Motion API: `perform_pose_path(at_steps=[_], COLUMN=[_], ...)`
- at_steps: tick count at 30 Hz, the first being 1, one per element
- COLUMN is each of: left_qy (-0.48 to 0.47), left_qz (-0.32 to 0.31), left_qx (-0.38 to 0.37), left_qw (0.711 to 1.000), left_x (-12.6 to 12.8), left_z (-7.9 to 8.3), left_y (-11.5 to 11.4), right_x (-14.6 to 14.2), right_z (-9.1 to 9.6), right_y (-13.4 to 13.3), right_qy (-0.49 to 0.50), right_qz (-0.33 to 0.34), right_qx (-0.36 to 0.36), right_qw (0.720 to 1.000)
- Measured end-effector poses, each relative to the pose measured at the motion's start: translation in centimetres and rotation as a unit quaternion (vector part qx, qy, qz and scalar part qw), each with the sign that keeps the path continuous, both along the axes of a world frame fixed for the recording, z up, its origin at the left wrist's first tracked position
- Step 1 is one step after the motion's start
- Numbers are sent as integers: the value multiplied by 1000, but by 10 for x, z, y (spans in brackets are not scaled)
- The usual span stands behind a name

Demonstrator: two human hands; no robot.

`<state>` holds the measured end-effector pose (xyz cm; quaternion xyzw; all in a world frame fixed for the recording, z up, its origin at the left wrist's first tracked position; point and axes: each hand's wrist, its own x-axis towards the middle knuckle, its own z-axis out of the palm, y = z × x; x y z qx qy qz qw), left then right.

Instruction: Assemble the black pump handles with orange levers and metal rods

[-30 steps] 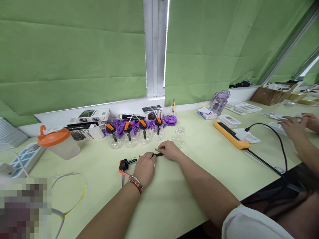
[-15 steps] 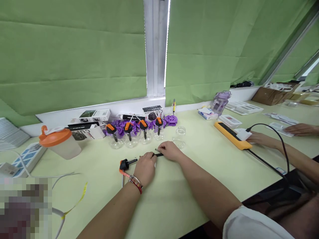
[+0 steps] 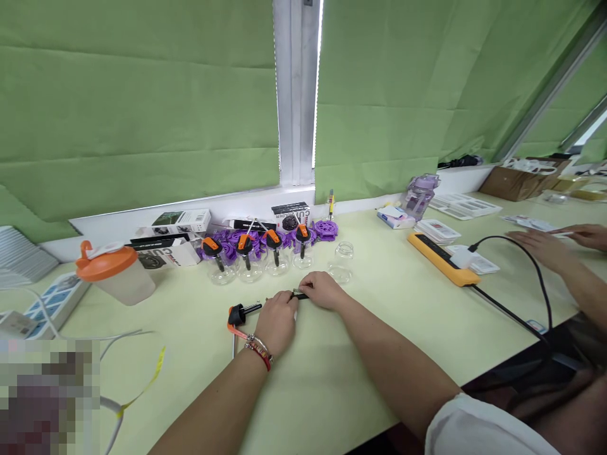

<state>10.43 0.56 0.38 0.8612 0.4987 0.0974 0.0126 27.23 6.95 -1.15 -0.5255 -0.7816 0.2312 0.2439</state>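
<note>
A pale green surface (image 3: 327,392) is carrying an orange-lidded cup (image 3: 118,278), four lidded jars (image 3: 249,273), one open jar (image 3: 343,253), a yellow power strip (image 3: 435,256) and a loose black-and-orange lid (image 3: 236,315).

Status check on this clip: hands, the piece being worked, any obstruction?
Left hand and right hand at slim black piece, exact grips hidden. Small spring showing alongside. Clear bottle just beyond right hand, not between hands.

Brightly, evenly lit | backlit through green blinds (image 3: 142,107) | glaring white beside window post (image 3: 296,95) | faintly shadowed on tabletop (image 3: 351,404) | stretched at edges (pixelated lower left)
</note>
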Motion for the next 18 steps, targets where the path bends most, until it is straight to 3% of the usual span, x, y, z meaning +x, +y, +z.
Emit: perform_pose_path(at_steps=[8, 12, 15, 18], left_qy=[-8, -17, -20, -3], left_qz=[2, 9, 65, 176], left_qx=[0, 19, 42, 38], left_qw=[1000, 1000, 997, 984], left_x=[2, -1, -17, -44], left_z=[3, 21, 43, 58], left_y=[-3, -4, -1, 2], right_x=[0, 0, -1, -1], right_z=[2, 5, 6, 7], right_y=[-1, -2, -4, -5], right_qy=[3, 12, 11, 10], right_qz=[-15, -27, -39, -46], right_qx=[-15, -14, -4, 8], right_qw=[1000, 999, 999, 999])
